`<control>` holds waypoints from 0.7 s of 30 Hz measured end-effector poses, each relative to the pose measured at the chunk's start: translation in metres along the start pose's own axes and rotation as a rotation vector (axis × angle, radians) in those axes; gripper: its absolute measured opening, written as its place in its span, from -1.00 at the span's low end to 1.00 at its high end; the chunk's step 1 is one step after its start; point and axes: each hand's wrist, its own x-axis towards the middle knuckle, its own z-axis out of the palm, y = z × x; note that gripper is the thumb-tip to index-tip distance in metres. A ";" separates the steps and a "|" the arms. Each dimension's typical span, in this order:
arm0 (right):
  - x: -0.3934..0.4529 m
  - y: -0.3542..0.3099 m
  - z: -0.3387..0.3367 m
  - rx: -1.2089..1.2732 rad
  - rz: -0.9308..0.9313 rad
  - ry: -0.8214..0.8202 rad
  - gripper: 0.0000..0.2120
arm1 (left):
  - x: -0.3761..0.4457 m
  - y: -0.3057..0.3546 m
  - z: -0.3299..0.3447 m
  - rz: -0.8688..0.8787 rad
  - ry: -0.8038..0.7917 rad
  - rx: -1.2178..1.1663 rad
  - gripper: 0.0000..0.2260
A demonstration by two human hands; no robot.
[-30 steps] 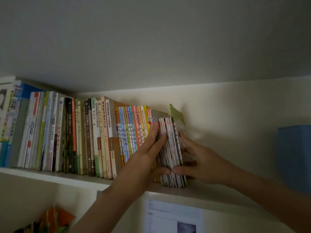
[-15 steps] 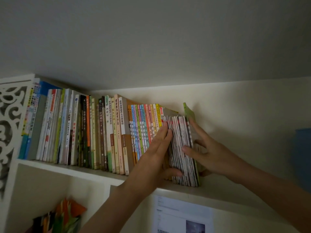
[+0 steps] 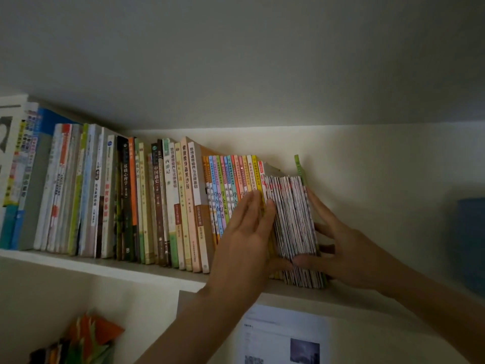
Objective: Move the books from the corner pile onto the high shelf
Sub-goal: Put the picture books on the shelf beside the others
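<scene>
Squaring up a batch of thin, white-and-pink-edged booklets (image 3: 294, 219) at the right end of the row on the high white shelf (image 3: 105, 266), you have both hands on it. Your left hand (image 3: 246, 237) lies flat with straight fingers against the colourful paperback spines (image 3: 231, 185) just left of the batch, its thumb reaching under towards the batch's lower front. Your right hand (image 3: 341, 248) cups the far side, fingers spread up along the outer cover and thumb curled across the front edges, so it grips the bundle between thumb and fingers.

The batch stands on the shelf but leans slightly left, its foot close to the front lip. A tall green-edged book (image 3: 299, 166) sticks up behind it at the right. Nothing props that open right side, so if you let go too soon, the slim booklets are likely to fan out or topple right. Pushing hard with the left hand could also drive the neighbouring spines deeper and leave the row uneven. A loose booklet near the lip could slip off the shelf.
</scene>
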 end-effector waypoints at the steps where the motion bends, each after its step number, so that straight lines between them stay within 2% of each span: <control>1: -0.001 0.000 0.001 0.007 -0.003 0.012 0.10 | -0.001 0.002 0.000 -0.006 0.024 0.018 -0.09; 3: -0.004 0.001 0.003 0.043 -0.014 0.027 0.06 | -0.001 0.007 0.001 0.033 0.036 -0.001 -0.09; 5: -0.007 0.000 0.001 0.087 -0.016 0.016 -0.01 | 0.000 0.010 0.004 0.151 0.028 0.025 -0.13; 8: -0.011 -0.004 -0.007 0.221 -0.011 -0.052 -0.21 | 0.003 0.013 0.005 0.220 0.005 0.085 -0.21; 12: -0.012 0.002 -0.005 0.231 -0.006 0.046 -0.24 | 0.011 0.022 -0.010 0.184 -0.034 0.201 -0.21; 15: -0.014 0.004 0.001 0.216 0.046 0.148 -0.32 | 0.014 0.022 -0.023 0.144 -0.085 0.108 -0.25; 17: -0.015 0.002 0.001 0.171 0.033 0.165 -0.38 | 0.028 0.027 -0.032 0.112 -0.119 0.040 -0.35; 19: -0.019 -0.002 -0.003 0.136 0.033 0.127 -0.44 | 0.053 0.037 -0.037 0.006 -0.010 -0.084 -0.48; 21: -0.022 -0.003 -0.006 0.145 0.045 0.093 -0.59 | 0.086 0.044 -0.037 -0.128 0.110 -0.103 -0.57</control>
